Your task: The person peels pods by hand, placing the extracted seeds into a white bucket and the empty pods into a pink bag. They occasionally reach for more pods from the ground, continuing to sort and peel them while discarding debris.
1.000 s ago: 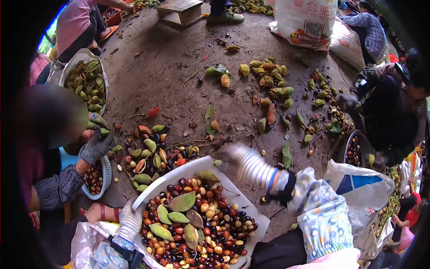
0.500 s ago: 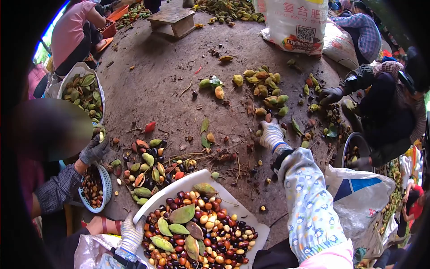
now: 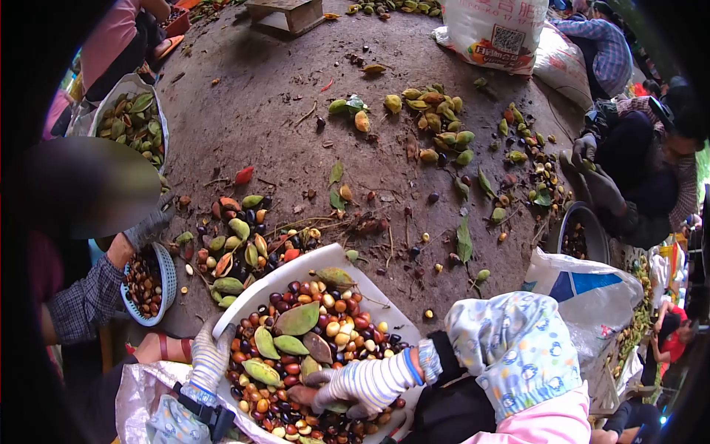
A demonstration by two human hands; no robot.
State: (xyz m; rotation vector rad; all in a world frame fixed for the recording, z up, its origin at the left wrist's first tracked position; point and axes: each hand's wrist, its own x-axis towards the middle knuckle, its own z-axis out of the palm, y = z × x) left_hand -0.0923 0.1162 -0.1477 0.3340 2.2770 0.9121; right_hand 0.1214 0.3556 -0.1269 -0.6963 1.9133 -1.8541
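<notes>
Dirt floor [image 3: 296,148]; left hand [image 3: 211,357] clasps basin [image 3: 296,268] rim — right hand [image 3: 355,385] loose on seeds [image 3: 333,311].

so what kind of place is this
Probably an outdoor sorting spot for harvested seeds: people sit around a bare dirt floor strewn with green husks, with filled sacks nearby and a white tray of seeds.

White tray [image 3: 296,270] tilted on the lap, left grip [image 3: 209,359] clamped on its near-left rim, heaped with red, black and cream seeds [image 3: 336,314], green husks [image 3: 296,320] just left of the right grip [image 3: 355,385] resting palm-down in the heap.
</notes>
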